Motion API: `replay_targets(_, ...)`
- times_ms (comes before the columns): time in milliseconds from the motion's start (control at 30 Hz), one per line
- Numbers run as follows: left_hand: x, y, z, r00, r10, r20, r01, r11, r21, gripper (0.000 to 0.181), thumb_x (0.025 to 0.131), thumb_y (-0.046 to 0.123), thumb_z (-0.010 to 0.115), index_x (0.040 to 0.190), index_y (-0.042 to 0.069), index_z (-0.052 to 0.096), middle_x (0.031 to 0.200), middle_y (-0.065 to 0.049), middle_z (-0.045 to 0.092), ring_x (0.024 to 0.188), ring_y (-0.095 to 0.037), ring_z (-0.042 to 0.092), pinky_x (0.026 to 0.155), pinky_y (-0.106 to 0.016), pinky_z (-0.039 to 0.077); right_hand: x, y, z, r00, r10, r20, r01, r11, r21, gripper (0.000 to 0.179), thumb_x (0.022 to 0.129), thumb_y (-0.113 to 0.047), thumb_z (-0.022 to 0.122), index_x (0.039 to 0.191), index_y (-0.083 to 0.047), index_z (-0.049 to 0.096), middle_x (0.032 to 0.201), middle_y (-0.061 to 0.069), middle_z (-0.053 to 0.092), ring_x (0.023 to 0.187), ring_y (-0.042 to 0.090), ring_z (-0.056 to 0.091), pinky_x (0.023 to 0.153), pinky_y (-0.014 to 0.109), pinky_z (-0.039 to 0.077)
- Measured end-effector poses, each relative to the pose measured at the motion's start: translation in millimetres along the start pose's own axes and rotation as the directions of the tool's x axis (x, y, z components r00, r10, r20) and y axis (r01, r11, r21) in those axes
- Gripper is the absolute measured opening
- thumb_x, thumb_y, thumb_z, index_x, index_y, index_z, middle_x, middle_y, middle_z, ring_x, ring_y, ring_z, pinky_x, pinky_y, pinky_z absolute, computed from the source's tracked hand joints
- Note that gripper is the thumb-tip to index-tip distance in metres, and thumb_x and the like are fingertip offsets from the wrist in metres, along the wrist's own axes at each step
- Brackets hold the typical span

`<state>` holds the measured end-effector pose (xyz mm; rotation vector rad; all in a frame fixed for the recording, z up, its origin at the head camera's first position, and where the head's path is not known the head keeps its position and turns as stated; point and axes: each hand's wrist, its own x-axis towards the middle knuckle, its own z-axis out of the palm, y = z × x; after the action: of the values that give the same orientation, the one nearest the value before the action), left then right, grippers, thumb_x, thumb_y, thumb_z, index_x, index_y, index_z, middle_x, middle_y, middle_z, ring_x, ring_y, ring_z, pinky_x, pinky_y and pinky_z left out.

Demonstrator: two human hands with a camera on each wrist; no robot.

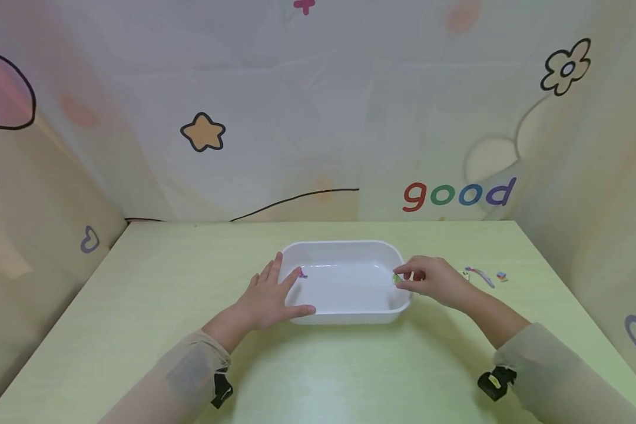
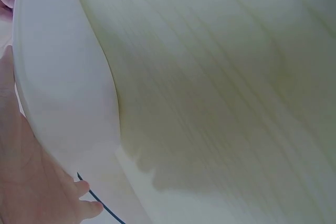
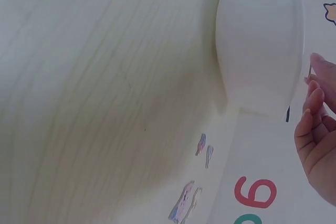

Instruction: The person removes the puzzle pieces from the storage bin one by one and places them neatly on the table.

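Note:
A white rectangular basin [image 1: 344,318] stands on the table. My left hand [image 1: 265,297] rests on its left end, fingers spread along the rim and thumb at the front edge. Over the right end of the basin, my right hand [image 1: 429,280] pinches a small green piece [image 1: 396,278] between thumb and fingertips. In the right wrist view the right hand [image 3: 320,124] appears beside the basin wall [image 3: 260,40], holding the piece edge-on. A small purple-pink piece [image 1: 303,274] lies inside the basin near the left fingertips.
Right of the basin lie a curved purple strip [image 1: 480,276] and a small multicoloured piece [image 1: 502,276], with a pale bit partly behind the right hand. A printed cloth [image 1: 318,135] surrounds the pale green table [image 1: 153,330] at the back and sides.

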<state>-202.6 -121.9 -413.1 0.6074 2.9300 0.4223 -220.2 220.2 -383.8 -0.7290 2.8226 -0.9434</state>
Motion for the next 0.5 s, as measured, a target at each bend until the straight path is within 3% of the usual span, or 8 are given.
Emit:
replay_targets(233, 0.5, -0.9, -1.2, 1.0, 0.0, 0.002, 0.0, 1.0, -0.007, 0.093, 0.079, 0.074, 0.046, 0.148, 0.015, 0.027, 0.153, -0.023, -0.002, 0.138, -0.042, 0.011, 0.104, -0.06, 0.019, -6.8, 5.8, -8.7, 1.0, -0.007, -0.02, 0.007, 1.0, 0.015, 0.032, 0.082, -0.015, 0.072, 0.108, 0.002, 0.067, 0.084, 0.0, 0.059, 0.065, 0.014, 0.051, 0.053, 0.022, 0.045)
replay_targets(500, 0.4, 0.0, -1.4, 1.0, -0.012, 0.017, 0.012, 1.0, -0.009, 0.093, 0.078, 0.074, 0.047, 0.148, 0.016, 0.027, 0.153, -0.022, -0.003, 0.138, -0.04, 0.011, 0.104, -0.059, 0.02, -16.5, 15.5, -15.8, 0.999, 0.045, -0.025, -0.045, 0.999, -0.01, 0.034, 0.084, -0.022, 0.071, 0.111, -0.002, 0.067, 0.085, -0.002, 0.059, 0.07, 0.015, 0.05, 0.054, 0.022, 0.045)
